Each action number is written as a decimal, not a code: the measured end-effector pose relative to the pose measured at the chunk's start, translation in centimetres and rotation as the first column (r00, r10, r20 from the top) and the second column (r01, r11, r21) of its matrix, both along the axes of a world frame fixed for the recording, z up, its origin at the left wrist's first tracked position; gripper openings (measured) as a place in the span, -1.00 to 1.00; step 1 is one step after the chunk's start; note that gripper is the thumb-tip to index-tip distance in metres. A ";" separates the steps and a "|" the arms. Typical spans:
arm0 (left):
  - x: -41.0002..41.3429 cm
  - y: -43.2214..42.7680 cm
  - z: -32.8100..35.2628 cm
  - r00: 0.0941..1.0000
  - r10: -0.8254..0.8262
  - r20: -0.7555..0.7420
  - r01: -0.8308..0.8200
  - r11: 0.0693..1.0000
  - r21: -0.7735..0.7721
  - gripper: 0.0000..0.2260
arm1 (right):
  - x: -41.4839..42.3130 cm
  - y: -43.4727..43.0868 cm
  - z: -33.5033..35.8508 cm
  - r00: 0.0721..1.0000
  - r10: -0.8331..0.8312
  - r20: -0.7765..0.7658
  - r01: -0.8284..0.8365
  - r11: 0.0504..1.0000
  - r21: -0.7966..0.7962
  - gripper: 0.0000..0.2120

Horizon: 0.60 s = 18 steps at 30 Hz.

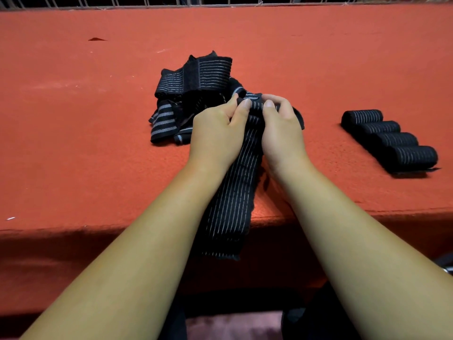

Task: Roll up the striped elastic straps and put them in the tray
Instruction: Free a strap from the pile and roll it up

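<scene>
A black elastic strap with thin grey stripes runs from my hands down over the table's front edge and hangs loose. My left hand and my right hand both pinch its upper end, where a small rolled start sits between the fingertips. Just behind my hands lies a loose pile of unrolled striped straps. To the right, several rolled straps lie side by side in a row on the table. No tray shows in the frame.
The table is covered in red-orange felt, with its front edge near my forearms. A white wire rail runs along the far side. A small dark scrap lies far left.
</scene>
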<state>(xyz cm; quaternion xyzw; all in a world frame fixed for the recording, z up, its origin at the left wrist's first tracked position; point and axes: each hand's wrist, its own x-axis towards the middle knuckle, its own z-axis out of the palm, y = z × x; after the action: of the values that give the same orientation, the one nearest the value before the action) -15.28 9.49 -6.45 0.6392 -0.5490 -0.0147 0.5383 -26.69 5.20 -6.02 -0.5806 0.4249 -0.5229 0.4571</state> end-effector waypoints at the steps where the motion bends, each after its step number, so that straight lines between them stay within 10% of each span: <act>1: 0.3 -0.1 -0.1 0.998 -0.014 -0.069 0.012 1.000 -0.025 -0.72 | 0.0 0.1 0.1 1.000 0.012 -0.017 -0.013 0.999 -0.032 -0.80; 7: 2.6 -0.7 0.2 0.803 -0.216 -0.556 0.215 0.974 -0.068 -0.87 | 0.2 -0.1 -0.1 0.997 0.063 -0.045 -0.066 0.994 -0.083 -0.69; 18: 3.1 -0.7 -0.1 0.798 -0.281 -0.534 0.294 0.954 -0.063 -0.76 | 0.1 -0.8 -0.9 0.993 0.078 -0.090 -0.078 0.997 0.002 -0.51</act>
<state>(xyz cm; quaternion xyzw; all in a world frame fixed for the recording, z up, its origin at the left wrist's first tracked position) -12.17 8.80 -6.59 0.5248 -0.4667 -0.2805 0.6543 -26.56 4.45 -6.93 -0.6201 0.4218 -0.4781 0.4571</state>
